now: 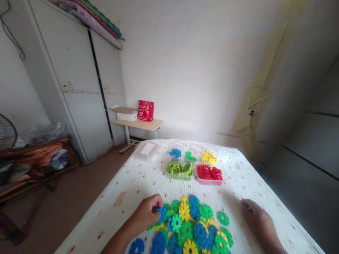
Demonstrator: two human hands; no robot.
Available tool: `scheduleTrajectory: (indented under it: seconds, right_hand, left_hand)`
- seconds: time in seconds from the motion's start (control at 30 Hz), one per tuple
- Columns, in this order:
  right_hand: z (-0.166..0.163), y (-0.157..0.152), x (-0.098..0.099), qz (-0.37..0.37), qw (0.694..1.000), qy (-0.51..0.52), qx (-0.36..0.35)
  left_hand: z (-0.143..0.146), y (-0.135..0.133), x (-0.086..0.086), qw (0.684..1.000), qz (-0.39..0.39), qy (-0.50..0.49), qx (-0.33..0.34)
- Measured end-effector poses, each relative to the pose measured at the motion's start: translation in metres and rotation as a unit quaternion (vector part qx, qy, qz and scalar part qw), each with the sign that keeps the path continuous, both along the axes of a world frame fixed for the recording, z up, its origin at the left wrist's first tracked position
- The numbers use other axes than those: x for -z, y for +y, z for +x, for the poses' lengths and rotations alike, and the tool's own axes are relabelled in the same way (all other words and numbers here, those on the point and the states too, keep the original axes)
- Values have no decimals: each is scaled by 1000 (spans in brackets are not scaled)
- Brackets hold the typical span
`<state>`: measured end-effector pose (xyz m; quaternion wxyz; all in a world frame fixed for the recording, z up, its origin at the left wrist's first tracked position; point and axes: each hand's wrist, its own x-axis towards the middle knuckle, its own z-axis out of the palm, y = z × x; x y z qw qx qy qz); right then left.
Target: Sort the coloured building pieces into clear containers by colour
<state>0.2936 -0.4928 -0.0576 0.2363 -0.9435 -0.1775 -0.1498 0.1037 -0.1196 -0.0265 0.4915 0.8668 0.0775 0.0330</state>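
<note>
Near the front of the table lies a heap of notched, flower-shaped plastic discs in blue, green and yellow. At its left edge my left hand pinches a blue notched disc between thumb and fingers. My right hand rests on the cloth to the right of the heap, its fingers curled in. A small dark spot shows between those fingers, and whether it is an object or shadow is unclear. A loose green disc lies between the heap and my right hand.
Beyond the heap stand clear tubs of light green pieces, red pieces, blue pieces, green pieces and yellow pieces. A clear lid lies left of them. A side table holds a red bag.
</note>
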Motion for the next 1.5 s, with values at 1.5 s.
scheduleTrajectory:
  seconds: [1.5]
  right_hand:
    - [-39, 151, -50, -111, 930, 143, -319]
  left_hand:
    - [16, 62, 31, 938, -96, -119, -310]
